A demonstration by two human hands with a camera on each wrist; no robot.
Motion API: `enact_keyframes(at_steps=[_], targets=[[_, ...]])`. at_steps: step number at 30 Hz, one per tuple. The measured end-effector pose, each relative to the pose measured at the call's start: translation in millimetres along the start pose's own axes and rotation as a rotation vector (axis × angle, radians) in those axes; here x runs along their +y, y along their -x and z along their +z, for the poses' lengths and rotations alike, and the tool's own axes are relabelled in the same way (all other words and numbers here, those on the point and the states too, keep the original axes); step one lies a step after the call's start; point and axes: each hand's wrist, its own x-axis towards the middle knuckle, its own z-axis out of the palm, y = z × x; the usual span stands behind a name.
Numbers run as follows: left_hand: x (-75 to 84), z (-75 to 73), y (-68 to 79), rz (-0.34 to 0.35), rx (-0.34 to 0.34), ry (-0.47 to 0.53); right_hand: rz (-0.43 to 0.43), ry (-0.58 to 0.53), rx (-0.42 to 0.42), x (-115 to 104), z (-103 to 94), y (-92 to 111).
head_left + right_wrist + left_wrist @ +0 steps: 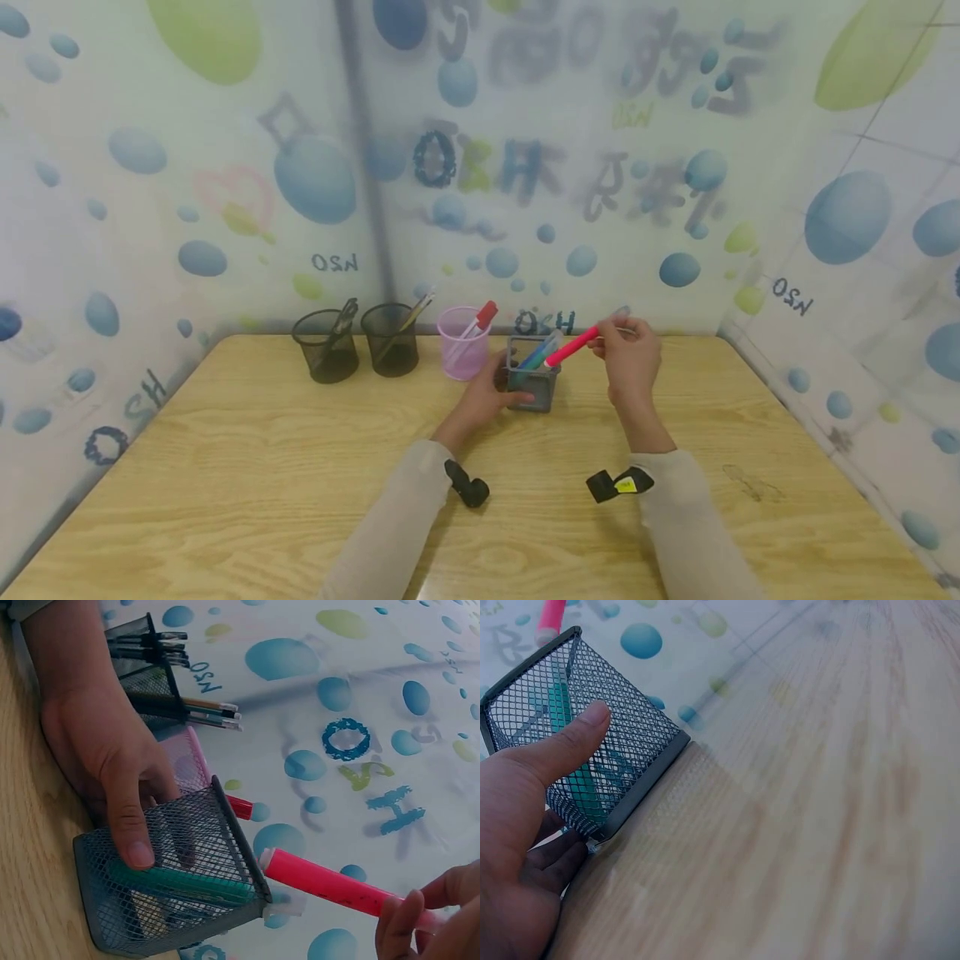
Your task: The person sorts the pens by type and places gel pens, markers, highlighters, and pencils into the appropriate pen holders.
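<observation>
My left hand [482,393] grips a square grey mesh pen holder [534,392] on the table, thumb across its near side in the left wrist view. Blue and green markers [537,357] lean inside it; the green marker [184,885] shows through the mesh in the right wrist view. My right hand [632,354] pinches a pink marker [573,346] near its upper end. Tilted, the pink marker has its lower white end at the holder's rim, outside the mesh in the right wrist view; whether they touch I cannot tell.
To the left stand a pink mesh cup [463,354] with red-capped markers, a black mesh cup [393,350] with pencils and another black mesh cup [332,354] with black pens. A printed curtain [525,208] hangs behind the wooden table [300,483].
</observation>
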Motion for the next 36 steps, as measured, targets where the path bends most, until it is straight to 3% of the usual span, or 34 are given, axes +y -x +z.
enact_keyframes(at_steps=[7, 14, 25, 36], targets=[[-2.3, 0.5, -0.8, -0.002, 0.001, 0.002, -0.063, -0.015, -0.068, 15, 13.1, 2], [-3.7, 0.7, -1.1, -0.014, 0.002, -0.005, -0.052, 0.0, -0.113, 28, 18.0, 3], [-4.0, 0.9, -1.3, -0.004, -0.008, 0.022, -0.025, 0.133, -0.212, 38, 24.6, 6], [0.7, 0.6, 0.4, -0.007, -0.006, 0.043, -0.017, 0.237, -0.224, 37, 26.4, 9]])
